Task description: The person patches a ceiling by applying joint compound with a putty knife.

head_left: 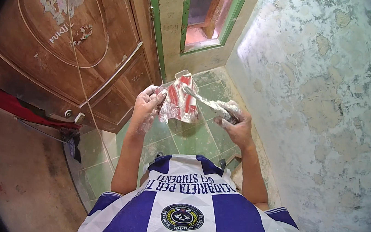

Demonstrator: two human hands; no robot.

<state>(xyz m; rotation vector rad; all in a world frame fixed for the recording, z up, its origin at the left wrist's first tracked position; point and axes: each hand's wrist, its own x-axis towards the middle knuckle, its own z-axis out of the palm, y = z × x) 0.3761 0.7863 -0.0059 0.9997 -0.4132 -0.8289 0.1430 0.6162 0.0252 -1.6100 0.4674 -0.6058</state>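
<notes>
My left hand [149, 102], whitened with paste, is closed on the left edge of a red plastic sheet [180, 97] smeared with white paste. Whether the sheet is a flexible packet or a stiff board, I cannot tell. My right hand [236, 124] grips a paste-coated putty knife [212, 103] by its handle end. The knife points left, its tip lying over the upper part of the red sheet. Both hands are raised in front of my body, above the floor.
A patchy wall [321, 100] with white and grey coating rises at the right. To the left stands a brown wooden door [109, 18], with a thin cord [80, 75] hanging across it. A green-framed narrow window [203, 48] is ahead. Green tiles [187, 141] cover the floor.
</notes>
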